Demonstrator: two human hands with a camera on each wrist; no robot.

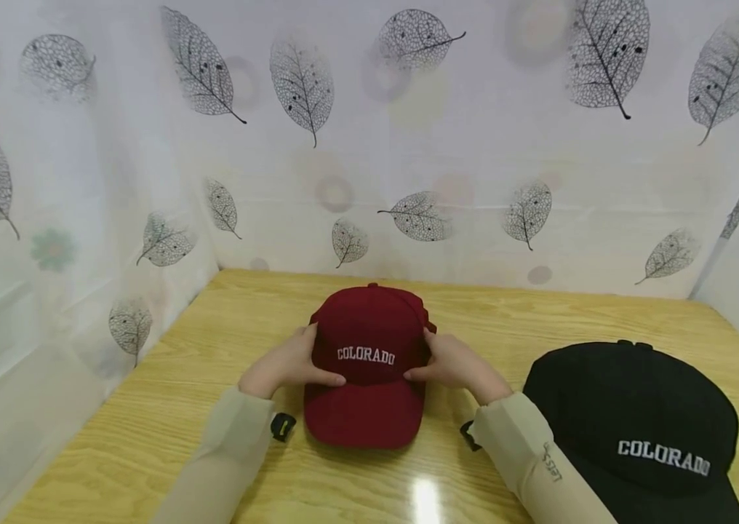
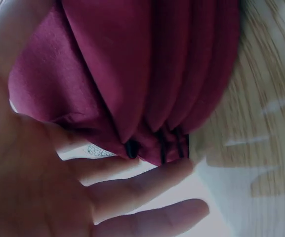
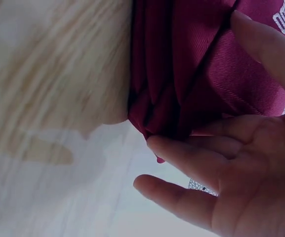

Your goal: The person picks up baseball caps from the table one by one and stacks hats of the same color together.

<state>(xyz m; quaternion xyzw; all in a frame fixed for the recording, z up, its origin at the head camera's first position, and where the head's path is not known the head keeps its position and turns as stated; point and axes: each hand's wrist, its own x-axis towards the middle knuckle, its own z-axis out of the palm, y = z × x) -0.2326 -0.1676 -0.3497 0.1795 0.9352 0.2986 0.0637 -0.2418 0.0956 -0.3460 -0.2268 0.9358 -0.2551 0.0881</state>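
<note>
A stack of nested dark red caps (image 1: 369,418) with "COLORADO" in white on the front one sits near the middle of the table, brims toward me. Several layered brims (image 2: 201,64) show in the left wrist view. My left hand (image 1: 294,360) touches the stack's left side, its thumb on the front above the brim and its fingers (image 2: 137,190) fairly straight along the side. On the opposite side, my right hand (image 1: 451,362) touches the caps likewise, thumb in front, fingers (image 3: 182,160) extended toward the back.
A black cap (image 1: 638,400) with the same white lettering lies at the right, close to my right sleeve (image 1: 533,451). The wooden table (image 1: 265,306) meets a leaf-print curtain (image 1: 369,167) at the back and left.
</note>
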